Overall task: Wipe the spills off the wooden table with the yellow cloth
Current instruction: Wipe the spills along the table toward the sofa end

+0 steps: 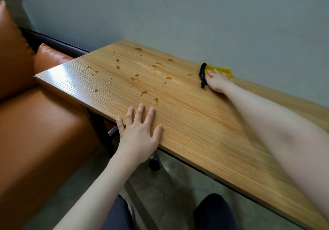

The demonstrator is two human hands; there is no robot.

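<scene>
Yellow cloth [221, 70] at counter [204, 123] far edge by wall, right hand [216, 82] on it, fingers closing around it. Left hand [140, 132] flat, released, near edge. Cloth looks soft, light: bunch mid-fold. Spills [144, 92] untouched.

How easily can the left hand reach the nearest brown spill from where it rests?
Probably yes: the left hand lies flat on the wooden table, and the nearest brown spill sits just beyond its fingertips with nothing between.
</scene>
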